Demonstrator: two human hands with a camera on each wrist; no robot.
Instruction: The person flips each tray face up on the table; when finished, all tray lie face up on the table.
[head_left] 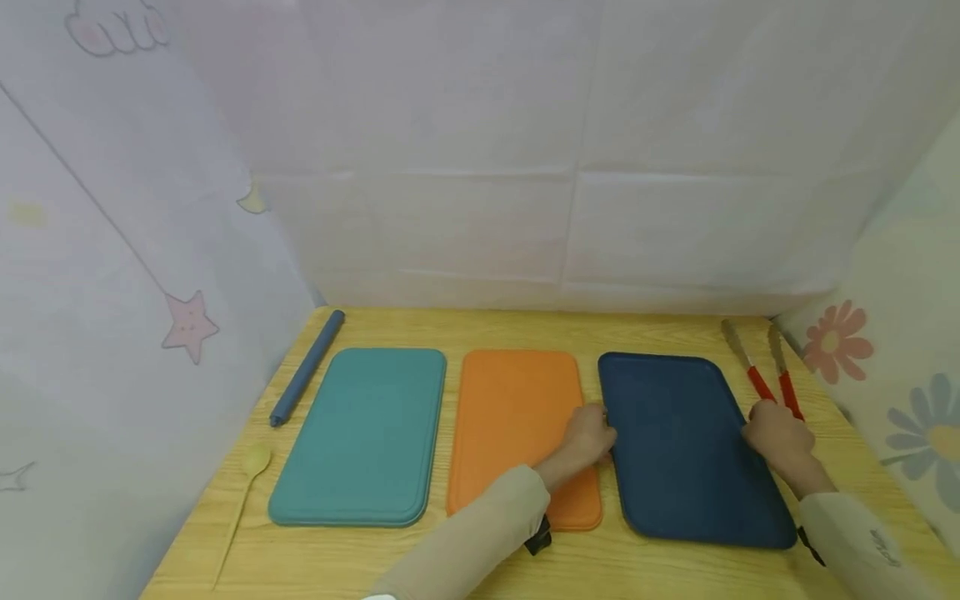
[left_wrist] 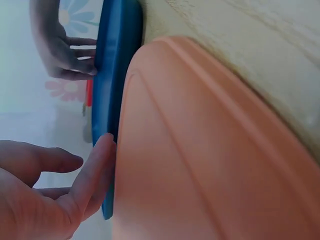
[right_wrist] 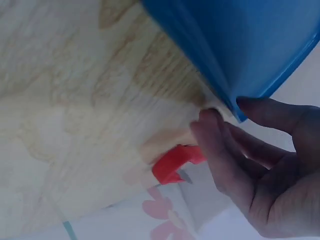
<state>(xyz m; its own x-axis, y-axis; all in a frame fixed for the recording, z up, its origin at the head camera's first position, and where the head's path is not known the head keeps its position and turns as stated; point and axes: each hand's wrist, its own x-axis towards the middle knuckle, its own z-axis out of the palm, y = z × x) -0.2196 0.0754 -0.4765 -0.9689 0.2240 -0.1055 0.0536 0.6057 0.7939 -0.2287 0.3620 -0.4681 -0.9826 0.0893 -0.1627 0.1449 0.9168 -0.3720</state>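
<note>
A navy blue tray (head_left: 690,450) with a raised rim lies at the right of the table. My left hand (head_left: 590,433) grips its left edge, reaching over the orange board (head_left: 517,417). In the left wrist view, the left fingertips (left_wrist: 107,142) meet the tray's side and the thumb sits on the inner side. Along the right edge, my right hand (head_left: 780,437) holds the rim. The right wrist view shows its thumb (right_wrist: 255,107) on the rim's top and the other fingers below. Just beyond this hand lie red-handled tongs (head_left: 761,383).
A teal board (head_left: 363,433) lies left of the orange one. Further left are a blue-grey rod (head_left: 307,367) and a yellow-green spoon (head_left: 256,461) on the wooden table (head_left: 360,567). Hanging cloths (head_left: 450,225) border the back and both sides.
</note>
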